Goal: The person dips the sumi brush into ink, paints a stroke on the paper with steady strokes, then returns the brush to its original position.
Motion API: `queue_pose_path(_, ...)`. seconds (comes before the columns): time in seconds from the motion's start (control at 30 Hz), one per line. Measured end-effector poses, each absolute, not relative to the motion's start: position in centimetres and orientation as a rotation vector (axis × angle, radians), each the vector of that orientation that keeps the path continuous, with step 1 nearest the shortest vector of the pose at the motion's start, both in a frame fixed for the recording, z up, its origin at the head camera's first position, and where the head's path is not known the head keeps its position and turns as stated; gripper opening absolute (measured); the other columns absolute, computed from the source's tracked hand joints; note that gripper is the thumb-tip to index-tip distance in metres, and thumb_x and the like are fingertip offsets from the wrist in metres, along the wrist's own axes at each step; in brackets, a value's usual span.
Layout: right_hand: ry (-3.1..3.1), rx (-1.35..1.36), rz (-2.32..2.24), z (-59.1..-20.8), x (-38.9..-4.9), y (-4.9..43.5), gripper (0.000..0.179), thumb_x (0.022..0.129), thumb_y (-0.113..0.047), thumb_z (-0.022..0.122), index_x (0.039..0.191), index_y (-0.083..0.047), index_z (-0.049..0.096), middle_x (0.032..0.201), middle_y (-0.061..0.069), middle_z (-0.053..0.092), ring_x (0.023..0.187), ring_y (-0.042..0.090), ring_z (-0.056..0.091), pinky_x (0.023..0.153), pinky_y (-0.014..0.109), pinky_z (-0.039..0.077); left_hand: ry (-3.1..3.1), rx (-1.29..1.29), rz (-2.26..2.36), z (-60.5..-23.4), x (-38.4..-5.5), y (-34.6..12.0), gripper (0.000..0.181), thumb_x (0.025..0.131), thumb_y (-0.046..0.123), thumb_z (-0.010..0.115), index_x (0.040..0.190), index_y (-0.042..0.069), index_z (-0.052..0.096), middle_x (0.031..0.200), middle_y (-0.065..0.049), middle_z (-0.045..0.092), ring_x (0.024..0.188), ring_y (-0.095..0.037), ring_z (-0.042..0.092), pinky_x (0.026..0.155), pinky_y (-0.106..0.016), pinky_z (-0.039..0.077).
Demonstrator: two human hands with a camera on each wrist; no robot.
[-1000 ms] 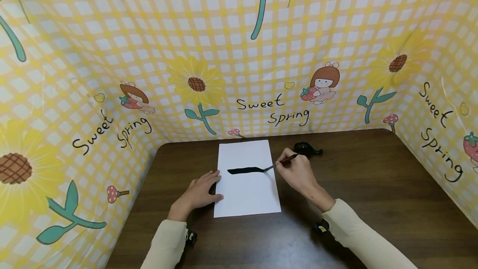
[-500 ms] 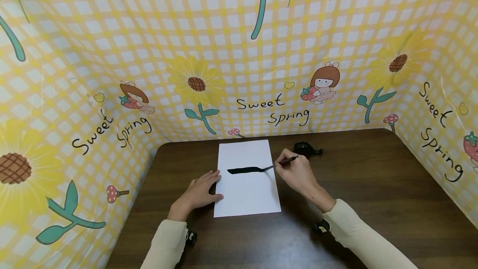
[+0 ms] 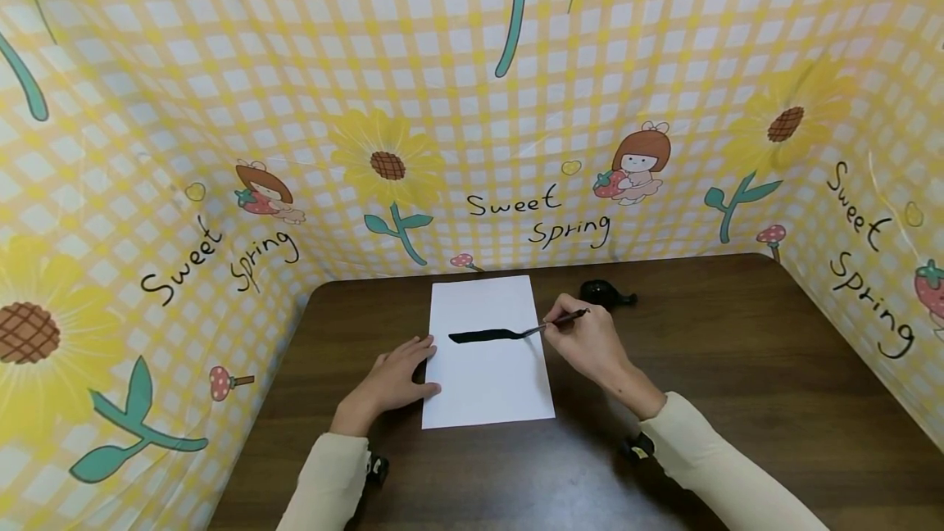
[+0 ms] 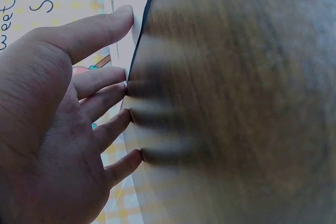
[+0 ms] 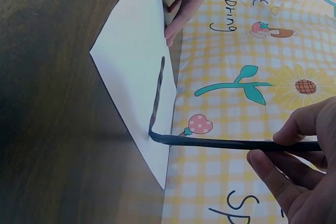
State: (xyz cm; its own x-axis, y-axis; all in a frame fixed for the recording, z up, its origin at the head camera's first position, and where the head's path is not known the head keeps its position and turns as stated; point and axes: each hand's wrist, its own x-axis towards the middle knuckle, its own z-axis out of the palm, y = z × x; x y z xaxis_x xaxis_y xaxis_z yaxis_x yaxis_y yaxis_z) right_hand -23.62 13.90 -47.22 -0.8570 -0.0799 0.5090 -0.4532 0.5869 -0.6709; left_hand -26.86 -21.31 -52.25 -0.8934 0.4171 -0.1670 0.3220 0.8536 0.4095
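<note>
My right hand (image 3: 590,347) pinched the brush (image 5: 220,143), its tip at the right end of a black stroke (image 3: 483,337) across the paper (image 3: 487,392). My left hand (image 3: 394,375), fingers outstretched, touched the paper's left edge on the worktop (image 3: 737,359).

Paper (image 3: 487,383), black object (image 3: 599,292) on table (image 3: 752,367)

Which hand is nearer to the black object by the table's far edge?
Right. The right hand, holding the brush, is just in front of the black object; the left hand is farther off, at the left edge of the paper.
</note>
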Motion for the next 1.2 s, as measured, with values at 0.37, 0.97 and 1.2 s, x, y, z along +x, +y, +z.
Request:
queue_pose_path(0.37,-2.409,0.414,1.177,-46.5,-23.3,14.4,0.016,0.086,0.002,0.074,0.084,-0.014,0.071,0.085,0.002,0.078,0.074,0.01,0.073,0.064,0.023,0.057,2.788,0.562,0.534,-52.5,-27.0,-21.4,0.076,0.097,0.042,0.077,0.16,0.009,0.05,0.175,-0.006,0.035,0.164,-0.033,0.027,0.121,-0.073,0.026)
queue_pose_path(0.97,-2.356,0.381,1.184,-44.7,-23.2,15.3,0.013,0.09,-0.001,0.076,0.088,-0.013,0.073,0.087,0.002,0.079,0.073,0.011,0.073,0.065,0.022,0.058,2.786,0.563,0.533,-52.5,-27.0,-21.4,0.076,0.097,0.042,0.077,0.16,0.008,0.05,0.174,-0.007,0.035,0.164,-0.033,0.027,0.121,-0.074,0.025)
queue_pose_path(1.2,-2.351,0.345,1.208,-44.0,-23.1,15.8,0.008,0.092,-0.004,0.076,0.092,-0.012,0.074,0.089,0.003,0.08,0.075,0.015,0.075,0.066,0.022,0.058,2.786,0.562,0.538,-52.5,-26.9,-21.4,0.076,0.097,0.042,0.077,0.16,0.009,0.05,0.174,-0.006,0.035,0.164,-0.033,0.027,0.121,-0.073,0.025)
